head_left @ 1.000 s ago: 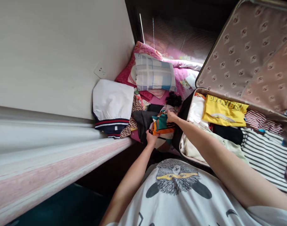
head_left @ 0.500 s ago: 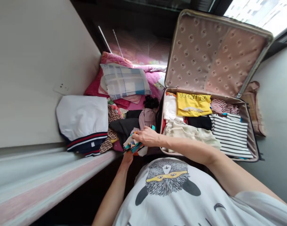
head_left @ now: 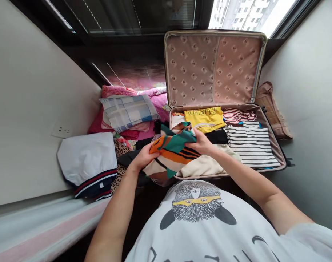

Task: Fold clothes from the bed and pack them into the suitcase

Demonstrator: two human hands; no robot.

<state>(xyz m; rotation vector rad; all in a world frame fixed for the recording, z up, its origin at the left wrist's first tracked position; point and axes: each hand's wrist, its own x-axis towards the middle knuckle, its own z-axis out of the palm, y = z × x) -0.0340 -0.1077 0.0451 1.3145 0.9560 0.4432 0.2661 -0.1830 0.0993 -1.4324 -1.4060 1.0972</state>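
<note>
A patterned garment (head_left: pixel 176 153) in orange, green, beige and black is stretched between my two hands, in front of the suitcase's left edge. My left hand (head_left: pixel 144 155) grips its left side, fingers partly hidden by the cloth. Its right side is pinched in my right hand (head_left: pixel 202 142), over the suitcase. The open suitcase (head_left: pixel 223 174) holds a yellow shirt (head_left: pixel 205 118) with lettering, a black-and-white striped garment (head_left: pixel 250 145), a red-and-white striped one (head_left: pixel 238 115) and a cream garment (head_left: pixel 206 165). What kind of garment I hold I cannot tell.
The suitcase's lid (head_left: pixel 195 69) stands upright against the window. Left of it lie pink bedding (head_left: pixel 160 100), a plaid cloth (head_left: pixel 127 111) and a white garment with a navy striped band (head_left: pixel 89 153). Walls close in on both sides; a brown bag (head_left: pixel 272 112) leans at the right.
The patterned garment, bunched over the clothes pile before, is lifted and spread wider between my hands. My hands have moved apart and toward the suitcase. The camera view has shifted right.
</note>
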